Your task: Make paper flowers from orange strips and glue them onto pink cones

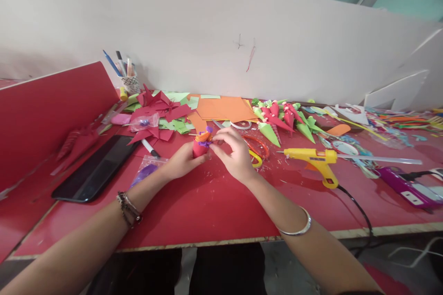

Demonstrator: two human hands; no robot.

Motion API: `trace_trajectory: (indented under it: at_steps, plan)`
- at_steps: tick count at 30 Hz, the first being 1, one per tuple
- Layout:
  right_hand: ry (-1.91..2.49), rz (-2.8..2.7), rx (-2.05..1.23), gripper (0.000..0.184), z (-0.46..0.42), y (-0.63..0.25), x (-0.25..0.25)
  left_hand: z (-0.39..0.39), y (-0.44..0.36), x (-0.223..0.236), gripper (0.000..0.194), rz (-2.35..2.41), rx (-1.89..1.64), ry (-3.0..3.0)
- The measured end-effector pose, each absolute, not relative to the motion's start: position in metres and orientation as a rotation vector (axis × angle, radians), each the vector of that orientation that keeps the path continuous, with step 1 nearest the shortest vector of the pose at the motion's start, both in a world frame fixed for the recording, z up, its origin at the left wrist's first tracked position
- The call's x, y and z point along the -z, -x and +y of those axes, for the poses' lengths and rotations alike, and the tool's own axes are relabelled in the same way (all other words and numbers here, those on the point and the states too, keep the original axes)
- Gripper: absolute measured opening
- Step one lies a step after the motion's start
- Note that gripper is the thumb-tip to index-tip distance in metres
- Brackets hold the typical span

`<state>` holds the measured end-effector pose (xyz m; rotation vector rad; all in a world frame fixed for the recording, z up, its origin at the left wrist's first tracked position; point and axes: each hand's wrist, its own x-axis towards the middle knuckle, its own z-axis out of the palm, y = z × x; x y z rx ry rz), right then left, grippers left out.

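The left hand (183,160) holds a small red cone (200,149), fingers wrapped behind it and thumb across its lower part; the cone is above the desk (221,207), in front of the person's middle. Its orange top (203,137) and purple trim (203,144) show clear of the grip; the long axis seems to stand near upright, the top leaning a little away and to the right, though the lower end is hidden.

The right hand (237,153) comes from the right side, thumb and forefinger narrowed together just at the trim; whether they pinch it is too small to tell. The cone thus lies straight left of the right fingertips; the left hand is the nearer, being wrapped around it, and the right meets only its upper edge. Scissors (256,158) lie beyond the right hand; the glue gun (311,159) lies farther right.
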<state>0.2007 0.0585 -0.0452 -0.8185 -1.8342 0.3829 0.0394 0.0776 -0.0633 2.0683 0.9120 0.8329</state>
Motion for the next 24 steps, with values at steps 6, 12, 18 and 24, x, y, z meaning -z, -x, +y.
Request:
trace_trajectory:
  at_steps: [6, 12, 18, 24]
  plan:
    - [0.795, -1.793, -0.424, 0.011, 0.0585, -0.1993, 0.0462, 0.0756, -0.0406, 0.0625, 0.024, 0.911, -0.843, -1.993]
    - [0.791, -1.797, -0.422, 0.005, 0.0584, -0.1989, 0.0465, 0.0753, -0.0405, 0.0622, 0.028, 0.950, -0.846, -1.940]
    - [0.800, -1.780, -0.352, 0.004, 0.0568, -0.1990, 0.0443, 0.0748, -0.0422, 0.0638, 0.024, 0.932, -0.905, -1.970]
    - [0.807, -1.746, -0.420, 0.026, 0.0564, -0.1970, 0.0481, 0.0745, -0.0433, 0.0620, 0.023, 0.908, -0.984, -1.973]
